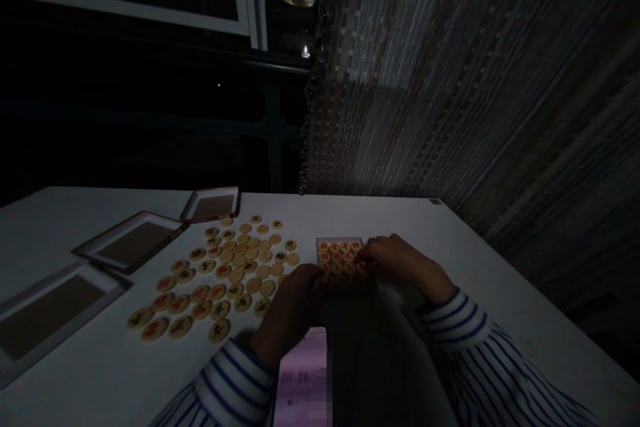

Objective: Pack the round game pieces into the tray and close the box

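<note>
A small open box (pixel 340 239) stands on the table, filled with rows of round xiangqi pieces (pixel 337 257) with red characters facing up. My left hand (pixel 295 297) is closed at the box's left side, its fingertips against the edge. Over the right side curls my right hand (pixel 397 263), fingers bent and fingertips on a xiangqi piece (pixel 361 267) in the box. The hands and shadow partly hide the front rows. To the left of my left hand lie many loose xiangqi pieces (pixel 239 260), some with red or black characters and some plain side up.
Three shallow open trays or lids, a near one (pixel 50 317), a middle one (pixel 135 240) and a far one (pixel 213 203), lie along the left of the white table (pixel 400 217). A lit phone (pixel 303 380) showing a timer is at the front. A bead curtain (pixel 400 80) hangs behind.
</note>
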{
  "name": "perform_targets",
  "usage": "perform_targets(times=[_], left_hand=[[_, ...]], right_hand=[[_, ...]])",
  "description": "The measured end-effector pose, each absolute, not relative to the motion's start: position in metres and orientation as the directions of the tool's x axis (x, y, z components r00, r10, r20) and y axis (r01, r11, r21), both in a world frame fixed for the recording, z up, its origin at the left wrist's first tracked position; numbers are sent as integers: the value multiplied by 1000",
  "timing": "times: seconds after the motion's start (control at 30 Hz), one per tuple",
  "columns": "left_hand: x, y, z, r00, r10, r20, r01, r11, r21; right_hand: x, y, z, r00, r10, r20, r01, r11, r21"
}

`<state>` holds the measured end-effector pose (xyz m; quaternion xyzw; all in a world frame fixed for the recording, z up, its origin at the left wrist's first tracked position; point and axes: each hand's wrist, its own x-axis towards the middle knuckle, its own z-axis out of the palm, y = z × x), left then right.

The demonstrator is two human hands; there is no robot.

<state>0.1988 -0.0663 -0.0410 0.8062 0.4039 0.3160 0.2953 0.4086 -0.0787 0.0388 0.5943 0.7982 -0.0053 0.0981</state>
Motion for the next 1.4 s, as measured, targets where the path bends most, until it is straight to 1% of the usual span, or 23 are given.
perform_targets(times=[0.17, 0.3, 0.47, 0.57, 0.67, 0.73, 0.8, 0.87, 1.03, 1.23, 1.4], left_hand=[[198, -66, -41, 480, 838, 260, 477, -498, 724], [198, -65, -43, 486, 838, 249, 478, -493, 727], [197, -65, -43, 490, 837, 244, 485, -494, 722], [196, -66, -41, 497, 837, 229, 483, -486, 728], [195, -67, -39, 507, 827, 242, 475, -502, 723], [195, -67, -41, 516, 819, 254, 464, -515, 721], [194, -66, -44, 527, 808, 263, 452, -528, 719], [193, -65, -47, 533, 801, 271, 444, -538, 716], [193, -66, -50, 560, 769, 309, 434, -589, 682], [194, -68, -49, 573, 754, 322, 447, -617, 648], [195, -67, -49, 565, 756, 331, 456, -621, 638]], right_hand=[[409, -78, 38, -300, 940, -161, 943, 318, 100], [409, -77, 38, -284, 943, -174, 948, 303, 96], [414, -81, 40, -272, 957, -101, 959, 278, 58], [420, -90, 36, -243, 969, -50, 970, 242, -32], [426, -106, 27, -223, 975, 11, 960, 222, -172], [427, -118, 19, -235, 970, 60, 937, 242, -251], [426, -126, 12, -219, 972, 79, 928, 233, -292], [425, -130, 5, -207, 977, 53, 925, 213, -315], [424, -124, -15, -186, 974, 130, 940, 215, -266], [423, -117, -27, -167, 975, 148, 957, 196, -212], [424, -116, -31, -169, 977, 132, 955, 195, -221]])
